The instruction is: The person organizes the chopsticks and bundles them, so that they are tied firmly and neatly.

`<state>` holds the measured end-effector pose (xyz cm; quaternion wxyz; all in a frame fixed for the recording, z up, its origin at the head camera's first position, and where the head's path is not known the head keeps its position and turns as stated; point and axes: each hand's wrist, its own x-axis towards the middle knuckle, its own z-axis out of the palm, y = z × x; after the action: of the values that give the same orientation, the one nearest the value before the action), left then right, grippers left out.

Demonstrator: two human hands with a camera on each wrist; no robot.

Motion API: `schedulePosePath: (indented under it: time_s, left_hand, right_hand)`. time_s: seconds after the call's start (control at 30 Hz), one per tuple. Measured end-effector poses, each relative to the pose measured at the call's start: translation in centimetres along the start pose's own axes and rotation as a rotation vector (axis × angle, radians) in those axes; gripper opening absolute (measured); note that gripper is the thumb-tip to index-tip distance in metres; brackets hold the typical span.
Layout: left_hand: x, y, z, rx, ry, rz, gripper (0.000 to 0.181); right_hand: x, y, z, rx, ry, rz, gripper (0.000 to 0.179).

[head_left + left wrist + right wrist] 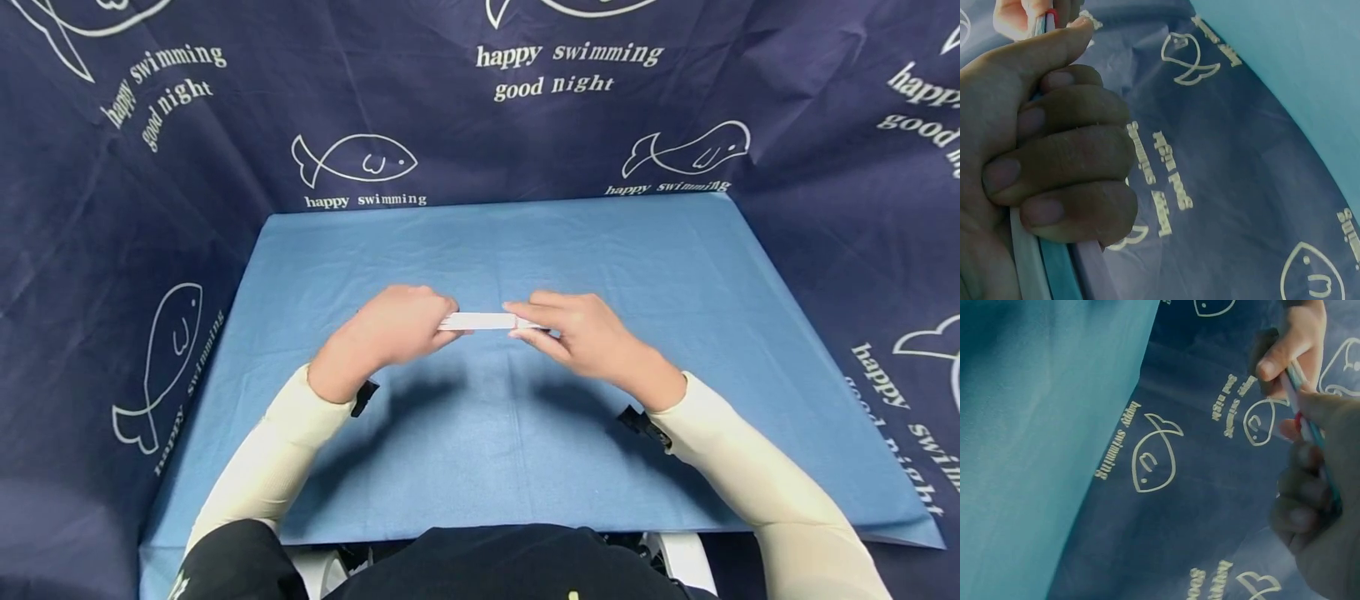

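Observation:
A bundle of slim sticks (483,321) is held level between both hands above the table. In the left wrist view the sticks (1060,269) look white, teal and pale purple; their exact kind is unclear. My left hand (397,325) grips one end, with its fingers (1072,150) wrapped round the bundle. At the other end my right hand (585,333) holds it between thumb and fingers. A thin red band (1298,422) circles the sticks near the right hand. Much of each end is hidden inside the hands.
A blue cloth (487,467) covers the table below, with shadows of both arms on it. Dark navy curtains (525,150) with printed fish and lettering stand at the back and both sides. Small black devices (365,398) sit at the wrists.

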<state>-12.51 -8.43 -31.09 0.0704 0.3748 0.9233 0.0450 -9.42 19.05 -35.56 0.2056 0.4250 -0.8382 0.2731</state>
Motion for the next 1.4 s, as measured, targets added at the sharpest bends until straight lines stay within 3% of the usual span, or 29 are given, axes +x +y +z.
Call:
schedulePosePath:
  time_s: [0.13, 0.3, 0.6, 0.77, 0.87, 1.13, 1.4]
  left_hand:
    - [0.5, 0.7, 0.3, 0.01, -0.01, 0.052, 0.031]
    - [0.6, 1.0, 0.9, -0.008, -0.035, 0.045, 0.03]
    - [1.4, 0.8, 0.5, -0.09, -0.075, 0.036, 0.029]
    - [1.2, 0.5, 0.3, -0.078, -0.065, 0.01, 0.027]
    - [1.2, 0.4, 0.2, -0.052, -0.042, 0.008, 0.027]
    - [0.8, 0.3, 0.0, -0.019, -0.015, 0.004, 0.03]
    - [1.1, 1.1, 0.5, 0.048, 0.0, 0.043, 0.028]
  right_hand:
    - [0.2, -0.7, 0.2, -0.127, -0.055, -0.031, 0.062]
    - [0.1, -0.8, 0.4, -0.127, -0.091, -0.016, 0.061]
    - [-1.2, -0.2, -0.3, 0.012, 0.082, 0.022, 0.032]
    - [-1.2, 0.5, -0.1, 0.013, 0.153, -0.036, 0.016]
    - [-1.0, 0.8, 0.0, -0.034, 0.183, -0.094, 0.016]
    - [0.0, 0.5, 0.0, -0.213, 0.102, -0.169, 0.032]
    - [0.7, 0.1, 1.0, -0.275, 0.012, -0.138, 0.057]
